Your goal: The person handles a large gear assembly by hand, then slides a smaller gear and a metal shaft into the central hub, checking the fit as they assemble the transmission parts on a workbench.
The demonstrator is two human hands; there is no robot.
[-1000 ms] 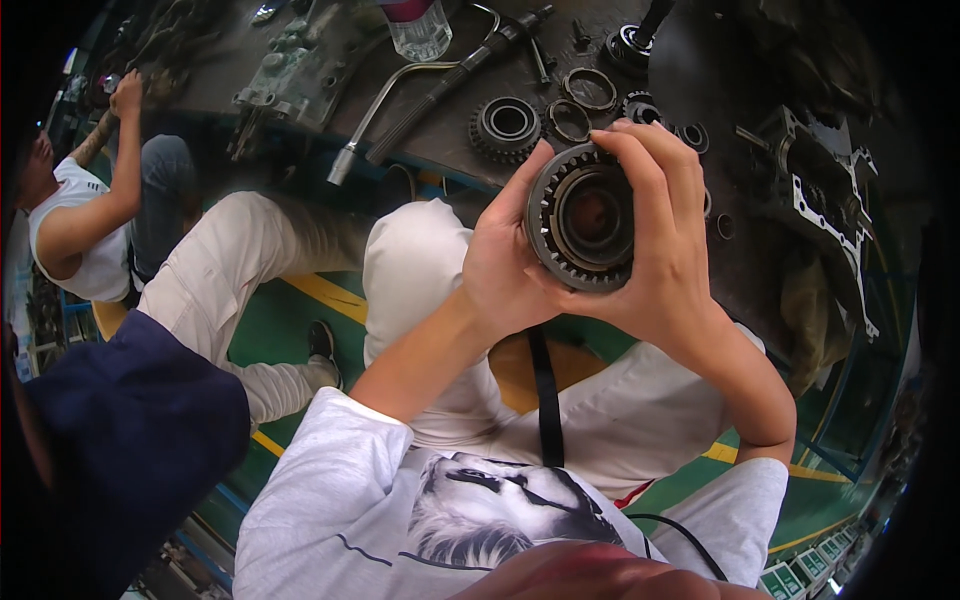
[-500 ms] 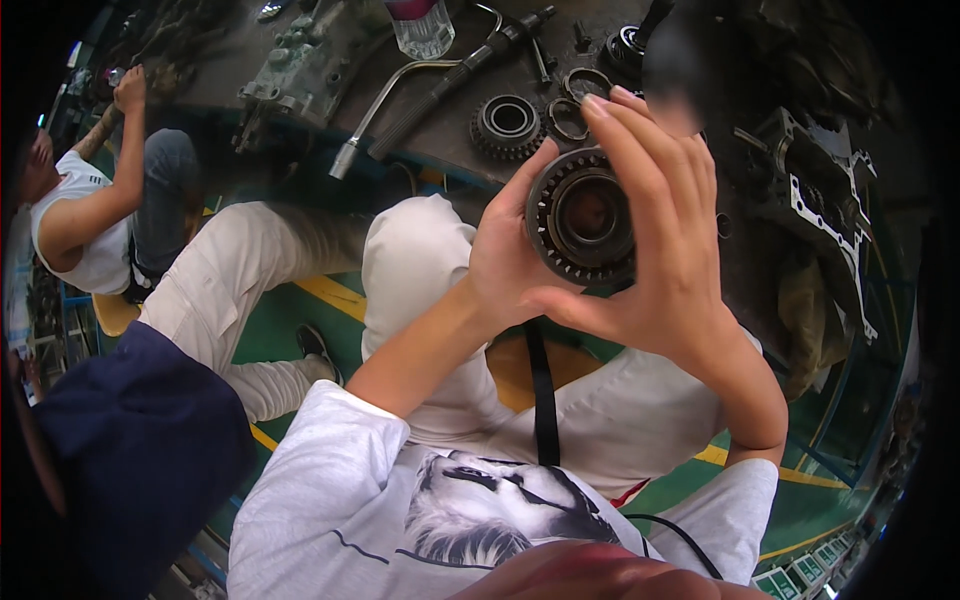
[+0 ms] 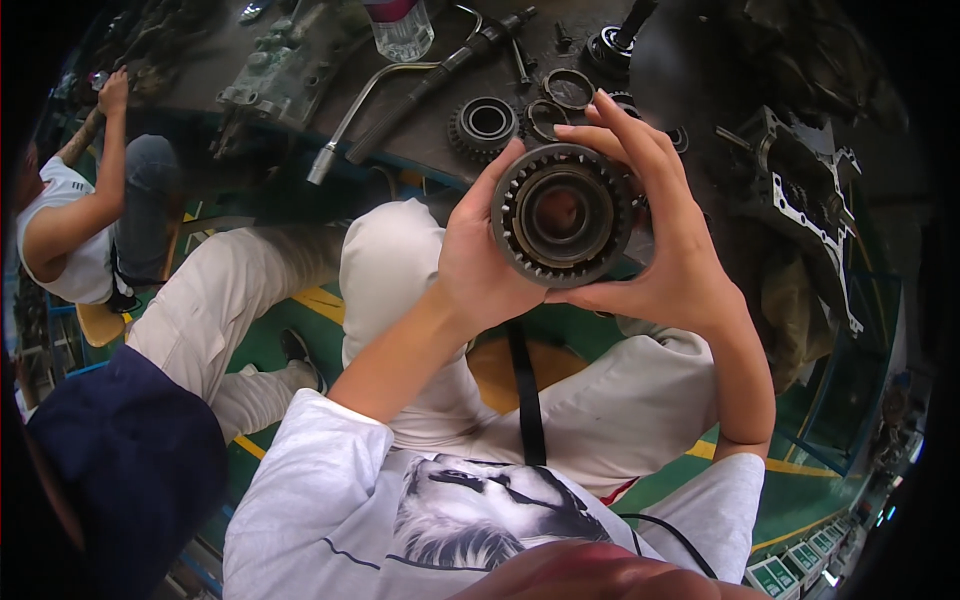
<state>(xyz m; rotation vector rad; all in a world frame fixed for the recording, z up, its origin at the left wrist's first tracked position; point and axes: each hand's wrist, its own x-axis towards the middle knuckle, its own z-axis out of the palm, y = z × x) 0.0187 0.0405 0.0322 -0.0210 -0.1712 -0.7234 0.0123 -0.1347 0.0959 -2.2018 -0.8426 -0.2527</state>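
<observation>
A dark toothed gear (image 3: 512, 222) with a round centre hole is held up over my lap, its ringed face toward me. My left hand (image 3: 482, 255) cups it from the left and below, with the thumb along its upper left edge. The right hand (image 3: 665, 250) curves around the other side, thumb at the lower rim and fingers reaching toward the top; a gap shows between palm and gear. Just beyond, on the bench, are a smaller gear (image 3: 462, 132) and two thin metal rings, one (image 3: 592, 88) behind the other (image 3: 533, 122).
A long splined shaft (image 3: 410, 105) lies beside a bent socket wrench (image 3: 340, 130). Behind them stands a clear bottle (image 3: 405, 42). A metal housing (image 3: 280, 75) sits at the left, an open casing (image 3: 800, 205) at the right. Two people, one in a sleeveless shirt (image 3: 75, 225), sit to my left.
The gear now shows its face more fully, as my right fingers no longer cover its right side. Both hands and gear appear slightly left; the whole view has shifted too.
</observation>
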